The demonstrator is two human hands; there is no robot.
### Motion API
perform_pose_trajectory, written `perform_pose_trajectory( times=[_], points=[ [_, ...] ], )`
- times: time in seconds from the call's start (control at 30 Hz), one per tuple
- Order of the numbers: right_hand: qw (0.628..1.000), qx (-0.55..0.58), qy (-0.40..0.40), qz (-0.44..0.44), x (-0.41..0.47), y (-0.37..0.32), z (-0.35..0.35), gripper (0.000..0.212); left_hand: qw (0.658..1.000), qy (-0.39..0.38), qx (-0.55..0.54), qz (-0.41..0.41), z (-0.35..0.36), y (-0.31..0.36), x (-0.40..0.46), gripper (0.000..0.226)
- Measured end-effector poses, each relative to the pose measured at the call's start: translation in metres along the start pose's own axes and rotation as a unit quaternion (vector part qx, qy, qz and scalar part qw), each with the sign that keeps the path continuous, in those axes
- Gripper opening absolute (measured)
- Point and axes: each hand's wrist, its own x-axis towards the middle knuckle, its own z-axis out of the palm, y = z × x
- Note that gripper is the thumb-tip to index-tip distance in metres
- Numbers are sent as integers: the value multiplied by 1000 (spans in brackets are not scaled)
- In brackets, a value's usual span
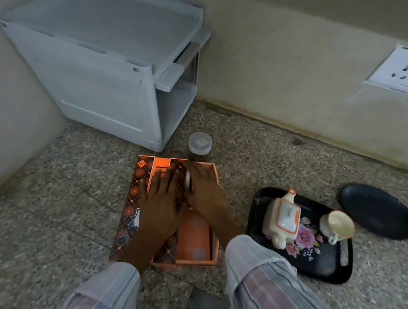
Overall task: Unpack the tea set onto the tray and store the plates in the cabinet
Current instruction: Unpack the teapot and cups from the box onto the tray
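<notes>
At nine o'clock the left hand (162,198) lies spread flat on the patterned box (135,197), steadying it; just right, the right hand (204,188) reaches inside and seems to pinch a pale piece (187,179), though blur hides the grip. Best to lift it straight up, box held firm. At three o'clock the tray (323,267) holds a teapot (284,218) and cup (340,225); beyond it, a dark plate (378,211) lies on the floor.

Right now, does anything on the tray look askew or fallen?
Yes. The cup on the tray is tipped onto its side, mouth facing up toward the camera, beside the teapot, which stands upright.
</notes>
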Motion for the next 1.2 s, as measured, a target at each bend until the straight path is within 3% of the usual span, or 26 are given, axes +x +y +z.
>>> perform_pose_trajectory(
  times=[0.2, 0.33, 0.5, 1.0, 1.2],
  points=[
    [999, -26, -12, 26, 0, -4, 16, 76, 1000, 2, 24, -15, -5, -18, -2, 69],
    [996, -69, -23, 58, 1, -9, 25, 74, 999, 19, 24, -15, -6, -24, -2, 63],
    [999, -34, -3, 42, 7, -11, 18, 66, 1000, 15, 18, -9, -6, -28, -2, 64],
    [995, 17, -73, 62, 4, -1, -13, 83, 999, 2, 28, -31, -12, -38, 1, 64],
    [996, -10, -45, 71, -2, -7, -21, 76, 999, 0, 34, -22, -13, -39, 1, 64]
  ],
)
